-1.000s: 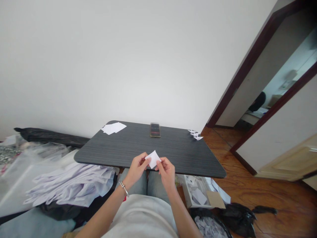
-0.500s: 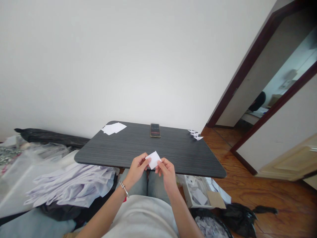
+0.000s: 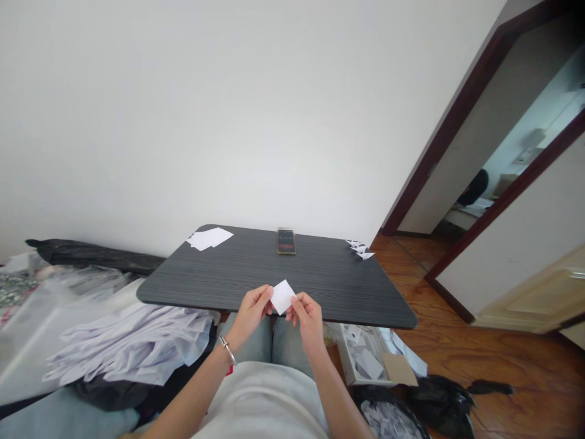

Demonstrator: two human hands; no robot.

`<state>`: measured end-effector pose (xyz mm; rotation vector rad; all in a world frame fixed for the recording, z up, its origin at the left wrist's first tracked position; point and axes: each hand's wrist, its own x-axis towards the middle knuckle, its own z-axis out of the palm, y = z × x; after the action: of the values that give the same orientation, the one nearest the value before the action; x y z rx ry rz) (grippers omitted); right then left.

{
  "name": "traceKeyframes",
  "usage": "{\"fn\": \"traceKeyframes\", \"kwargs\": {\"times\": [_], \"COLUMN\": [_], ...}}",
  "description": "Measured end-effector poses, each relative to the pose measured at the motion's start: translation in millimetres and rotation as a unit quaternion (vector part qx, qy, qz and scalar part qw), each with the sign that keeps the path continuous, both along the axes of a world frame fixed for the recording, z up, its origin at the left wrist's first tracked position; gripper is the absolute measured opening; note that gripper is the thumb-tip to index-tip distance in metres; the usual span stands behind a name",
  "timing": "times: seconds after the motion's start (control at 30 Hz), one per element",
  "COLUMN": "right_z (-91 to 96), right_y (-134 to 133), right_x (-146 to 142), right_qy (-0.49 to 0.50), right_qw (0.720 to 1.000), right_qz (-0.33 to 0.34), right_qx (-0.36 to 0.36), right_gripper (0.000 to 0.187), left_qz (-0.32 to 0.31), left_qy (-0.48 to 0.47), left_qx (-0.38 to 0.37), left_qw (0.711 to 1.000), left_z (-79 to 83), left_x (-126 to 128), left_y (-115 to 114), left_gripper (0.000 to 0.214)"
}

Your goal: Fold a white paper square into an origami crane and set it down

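Note:
A small white square of paper [image 3: 283, 296] is held cornerwise between my two hands, above the near edge of the dark table [image 3: 219, 277]. My left hand [image 3: 256, 306] pinches its left corner between thumb and fingers. At the opposite corner, my right hand [image 3: 305, 312] has thumb and fingertips closed on the paper. Whether the square is folded in layers I cannot tell. Several white sheets [image 3: 211, 238] lie overlapping at the table's far left. Small pointed folded papers [image 3: 361, 249] stand in a row at the far right.
A phone-like device [image 3: 286, 241] lies at the table's back middle, by the wall. Left of my legs is a heap of white cloth [image 3: 132, 341]. To the right sit a white box [image 3: 350, 360] of papers and a black bag [image 3: 388, 421] full of paper pieces.
The paper square has shifted slightly left and turned a little in my fingers. My left thumb has slid back toward the paper's edge. Both hands still grip it.

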<state>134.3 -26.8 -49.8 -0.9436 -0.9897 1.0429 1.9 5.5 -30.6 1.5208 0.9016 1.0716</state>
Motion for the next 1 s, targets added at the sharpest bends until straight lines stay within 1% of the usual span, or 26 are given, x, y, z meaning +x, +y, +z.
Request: {"fn": "traceKeyframes", "kwargs": {"times": [0.23,0.33,0.4,0.47,0.53,0.73,0.83,1.0], "right_z": [-2.1,-0.4,1.1,2.4,3.4,4.6,4.2,2.4], "right_y": [1.5,0.7,-0.2,-0.8,-0.7,2.3,3.0,2.9], "right_x": [1.1,-0.1,-0.9,-1.3,-0.6,5.2,6.8,5.8], "right_qy": [-0.021,-0.029,-0.042,-0.053,-0.054,-0.019,-0.011,-0.035], "right_qw": [1.0,1.0,0.998,0.997,0.996,1.0,1.0,0.999], "right_qz": [-0.014,0.009,0.037,0.062,0.07,0.024,0.024,0.025], "right_qx": [0.011,0.007,0.004,0.0,-0.002,-0.001,0.003,-0.006], "right_gripper": [0.026,0.027,0.028,0.028,0.027,0.026,0.027,0.019], "left_qz": [-0.009,0.008,0.026,0.04,0.047,0.028,0.022,0.011], "left_qy": [0.008,-0.019,-0.038,-0.038,-0.028,-0.003,-0.014,-0.037], "left_qx": [0.0,0.0,0.004,0.007,0.009,0.021,0.026,0.013], "left_qw": [1.0,1.0,0.999,0.998,0.998,0.999,0.999,0.999], "left_z": [-3.5,-1.4,0.8,2.7,4.0,2.6,-0.5,-3.8], "left_x": [1.6,2.1,1.4,0.2,-1.0,-2.1,-1.5,-1.0], "left_y": [1.7,1.3,1.0,1.1,1.5,3.1,3.7,4.1], "left_gripper": [0.027,0.027,0.027,0.027,0.027,0.025,0.021,0.021]}}
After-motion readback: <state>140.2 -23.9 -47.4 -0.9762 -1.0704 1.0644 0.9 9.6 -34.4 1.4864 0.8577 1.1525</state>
